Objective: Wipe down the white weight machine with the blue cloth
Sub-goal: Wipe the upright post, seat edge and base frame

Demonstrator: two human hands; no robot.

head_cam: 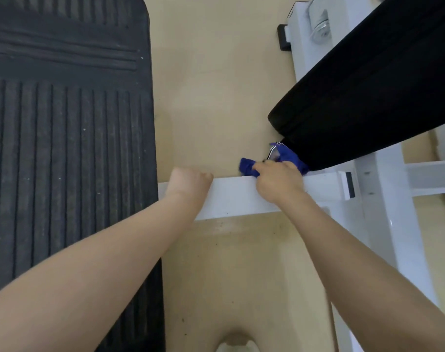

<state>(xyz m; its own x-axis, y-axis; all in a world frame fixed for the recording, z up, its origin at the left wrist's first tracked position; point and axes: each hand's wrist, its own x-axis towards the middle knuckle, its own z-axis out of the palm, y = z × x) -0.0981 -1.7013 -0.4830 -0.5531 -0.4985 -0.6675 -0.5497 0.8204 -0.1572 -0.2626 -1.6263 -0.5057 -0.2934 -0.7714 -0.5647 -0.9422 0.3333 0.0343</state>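
2 hands work the machine's white bar (pixel 231 196) at frame center: right hand (pixel 277 181) grips the cloth (pixel 249 168) on its far edge, left hand (pixel 188 184) curls over it. Bunched cloth could snag under the black pad (pixel 356 102).

We see the machine's crossbar (pixel 231 196) running left to right across the middle, above the floor (pixel 216 97). Our left hand (pixel 188 182) rests on its left end, and our right hand (pixel 279 181) sits to the right of it, gripping the cloth (pixel 248 168) at the bar's far edge. The padded seat (pixel 368 92) slants in from the far right, over the frame (pixel 394 224). A ribbed mat (pixel 63 148) lies on the floor to the left.
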